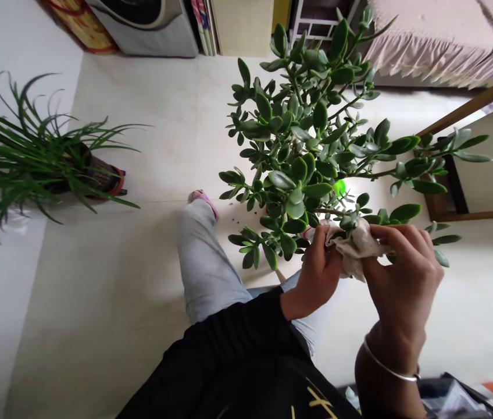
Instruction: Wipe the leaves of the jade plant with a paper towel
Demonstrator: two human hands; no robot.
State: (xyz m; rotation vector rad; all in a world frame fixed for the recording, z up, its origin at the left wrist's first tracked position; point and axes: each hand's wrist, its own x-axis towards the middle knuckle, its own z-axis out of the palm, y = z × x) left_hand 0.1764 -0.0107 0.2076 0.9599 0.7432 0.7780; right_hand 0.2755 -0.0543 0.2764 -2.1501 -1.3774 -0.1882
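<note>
A large jade plant (299,169) with thick, glossy oval leaves spreads in front of me. At its near right side, a crumpled whitish tissue (358,247) is bunched between my two hands, against the lower leaves. My left hand (314,276) is closed, with thumb and fingers gripping the tissue's left part. From the right, my right hand (406,270) pinches the other side of it between thumb and fingers. Whether a leaf lies inside the tissue's folds is hidden. Leafy branches reach past the right hand, and the plant's pot is mostly covered by foliage.
A potted spider-like plant (98,171) with long thin leaves stands at left by the wall. Dark crumbs (235,221) lie on the pale floor. Behind are a washing machine (150,29) and pink draped fabric (438,41). A wooden-framed piece (486,169) stands right.
</note>
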